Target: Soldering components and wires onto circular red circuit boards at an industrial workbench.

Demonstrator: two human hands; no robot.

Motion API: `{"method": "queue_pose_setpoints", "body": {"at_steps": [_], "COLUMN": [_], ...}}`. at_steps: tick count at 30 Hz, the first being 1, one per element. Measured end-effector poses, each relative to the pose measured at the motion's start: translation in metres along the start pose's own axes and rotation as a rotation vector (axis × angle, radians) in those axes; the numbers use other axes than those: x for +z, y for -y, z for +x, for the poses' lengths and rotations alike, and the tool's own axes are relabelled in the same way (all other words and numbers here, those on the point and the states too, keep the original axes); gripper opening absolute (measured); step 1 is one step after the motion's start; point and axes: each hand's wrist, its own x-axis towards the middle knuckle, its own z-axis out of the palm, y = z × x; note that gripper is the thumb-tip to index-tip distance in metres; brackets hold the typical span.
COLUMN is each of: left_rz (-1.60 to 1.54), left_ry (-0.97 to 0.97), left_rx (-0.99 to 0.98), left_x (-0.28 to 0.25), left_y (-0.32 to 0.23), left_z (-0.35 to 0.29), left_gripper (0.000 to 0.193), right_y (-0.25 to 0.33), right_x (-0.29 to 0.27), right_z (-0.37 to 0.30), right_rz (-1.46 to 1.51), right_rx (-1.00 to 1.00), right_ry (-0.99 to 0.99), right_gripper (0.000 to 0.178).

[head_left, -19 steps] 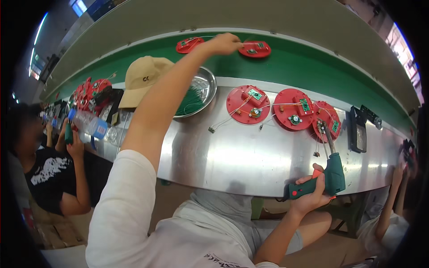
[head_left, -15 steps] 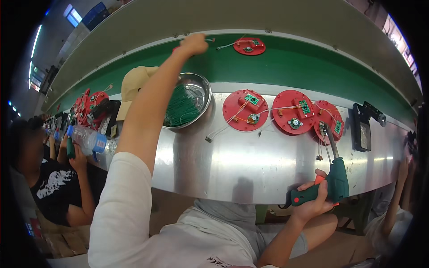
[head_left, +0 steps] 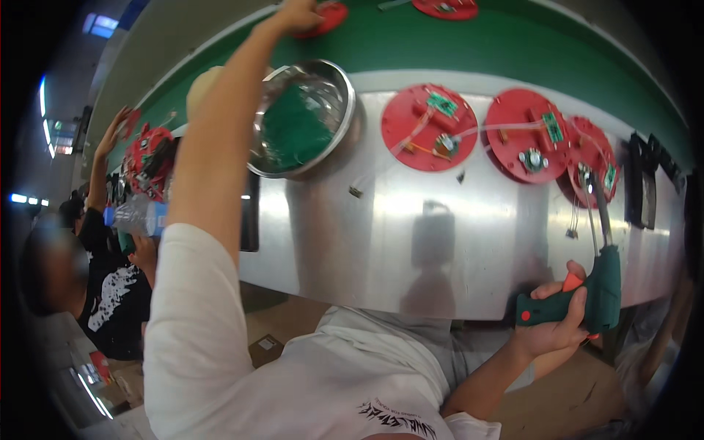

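Far out on the green conveyor belt [head_left: 513,51], the left hand [head_left: 297,13] now lies with its fingers on a red disc [head_left: 328,15] that has slid leftward, while the right hand [head_left: 555,330] stays clenched around the green electric screwdriver [head_left: 598,290] at the steel bench [head_left: 440,242] edge.

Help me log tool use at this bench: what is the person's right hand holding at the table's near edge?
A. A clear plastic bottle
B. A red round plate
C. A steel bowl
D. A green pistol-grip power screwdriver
D: the right hand is wrapped around the handle of a green pistol-grip power screwdriver with an orange trigger, its bit pointing up toward the red round plates on the metal table.
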Motion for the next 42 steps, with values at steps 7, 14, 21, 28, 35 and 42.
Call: {"method": "queue_pose_setpoints", "body": {"at_steps": [7, 14, 21, 28, 35, 42], "left_rz": [-0.195, -0.204, -0.32, -0.565, -0.621, -0.415], "left_ry": [-0.35, 0.076, -0.037, -0.119, -0.371, -0.033], "left_rx": [0.588, 1.05, 1.223, 1.23, 1.173, 0.955], "left_x": [-0.048, -0.08, 0.0, 0.04, 0.041, 0.037], "left_y": [-0.169, -0.237, -0.232, -0.232, -0.235, -0.235], "left_z": [-0.036, -0.304, -0.348, -0.344, -0.329, -0.339], "left_gripper": [0.039, 0.029, 0.027, 0.02, 0.012, 0.023], "right_y": [0.006, 0.003, 0.003, 0.009, 0.004, -0.012], "right_x": [0.011, 0.004, 0.005, 0.01, 0.014, -0.012], "right_z": [0.003, 0.003, -0.001, -0.007, 0.001, 0.011], "right_rz": [-0.039, 0.027, 0.054, 0.015, -0.063, -0.025], "right_rx": [0.092, 0.078, 0.074, 0.014, 0.016, 0.122], "right_ry": [-0.088, -0.109, -0.068, -0.077, -0.085, -0.041], "right_gripper": [0.039, 0.036, 0.037, 0.036, 0.037, 0.04]}}
